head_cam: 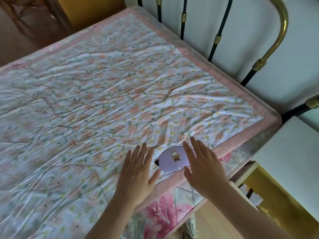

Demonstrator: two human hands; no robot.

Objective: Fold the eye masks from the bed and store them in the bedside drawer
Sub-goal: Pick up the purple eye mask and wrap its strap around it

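Observation:
A lilac eye mask (pixel 172 159) with a small bear picture lies flat on the floral quilt (pixel 103 100), near the bed's front right corner. A dark strap end pokes out at its left side. My left hand (pixel 138 171) hovers just left of the mask, fingers straight and spread, holding nothing. My right hand (pixel 203 164) is over the mask's right end, fingers straight, and covers part of it. Whether either hand touches the mask or the quilt I cannot tell.
A black and brass metal headboard (pixel 274 40) stands along the bed's right side against a white wall. A white bedside cabinet top (pixel 284 152) sits at the right, with a yellow opening (pixel 255 185) below it. A pink flowered sheet (pixel 165 209) hangs at the front edge.

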